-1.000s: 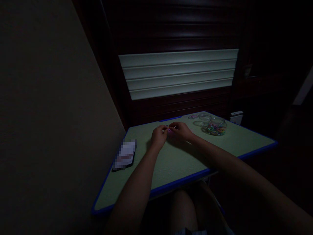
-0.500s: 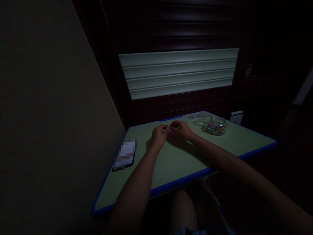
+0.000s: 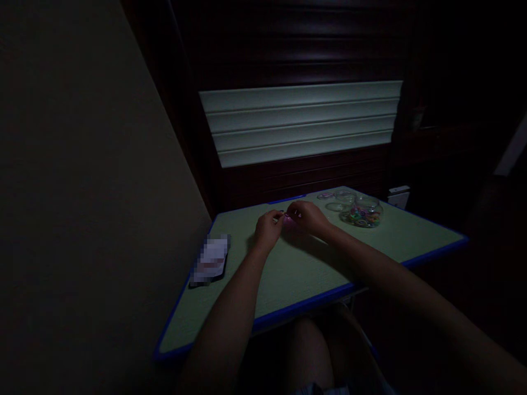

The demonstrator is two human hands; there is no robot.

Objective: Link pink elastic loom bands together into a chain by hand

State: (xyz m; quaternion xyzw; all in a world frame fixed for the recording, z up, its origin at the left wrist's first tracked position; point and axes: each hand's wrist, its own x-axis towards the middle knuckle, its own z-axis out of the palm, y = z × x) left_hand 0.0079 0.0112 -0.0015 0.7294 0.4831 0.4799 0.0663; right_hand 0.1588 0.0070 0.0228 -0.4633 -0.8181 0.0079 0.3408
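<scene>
The small pink thing (image 3: pixel 289 223) is left of the clear jar (image 3: pixel 374 205), pinched by the left hand (image 3: pixel 268 229). The right hand (image 3: pixel 308 217), nearer the jar, has bent fingers by the pink thing, but I can't tell if they grip it.

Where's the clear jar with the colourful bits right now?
In the head view, the clear jar stands on the far right part of the table, to the right of the right hand.

2 hnds (image 3: pixel 267 229) (image 3: pixel 308 217), 1 tbl (image 3: pixel 298 277).
</scene>
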